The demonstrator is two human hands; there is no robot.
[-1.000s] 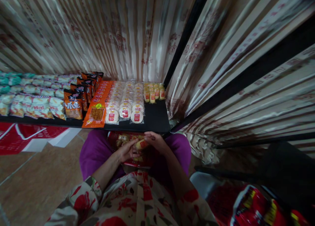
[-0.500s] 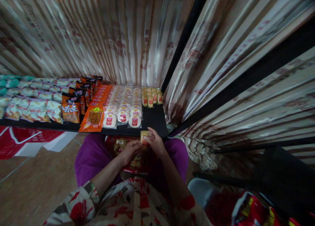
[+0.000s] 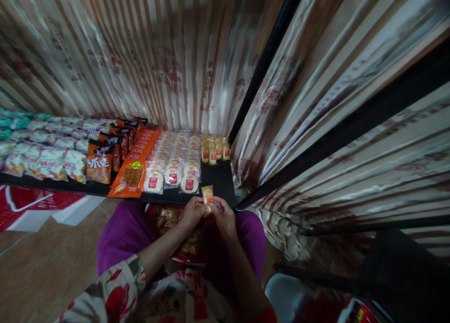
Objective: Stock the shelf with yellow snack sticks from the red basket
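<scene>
Between my two hands, just off the front edge of the black shelf (image 3: 218, 175), is a small yellow wrapped snack (image 3: 207, 193) with a red label. My left hand (image 3: 194, 211) pinches it from the left, and my right hand (image 3: 224, 215) grips its right side with thumb and fingers. Below them, on my lap, a red bag (image 3: 190, 256) holds more gold-wrapped snacks (image 3: 168, 216). At the back right of the shelf stand several matching yellow snacks (image 3: 215, 149) in short rows.
Left of these lie rows of round white rice crackers (image 3: 173, 174), an orange packet of sticks (image 3: 131, 176), orange-black bags (image 3: 99, 163) and white snack bags (image 3: 52, 162). Black poles (image 3: 267, 63) and a striped curtain (image 3: 168, 56) bound the shelf. A red carton (image 3: 38, 206) is below left.
The yellow snack now stands upright, label showing, held at its lower part by both hands. My right fingers no longer cover its front. The view has shifted slightly.
</scene>
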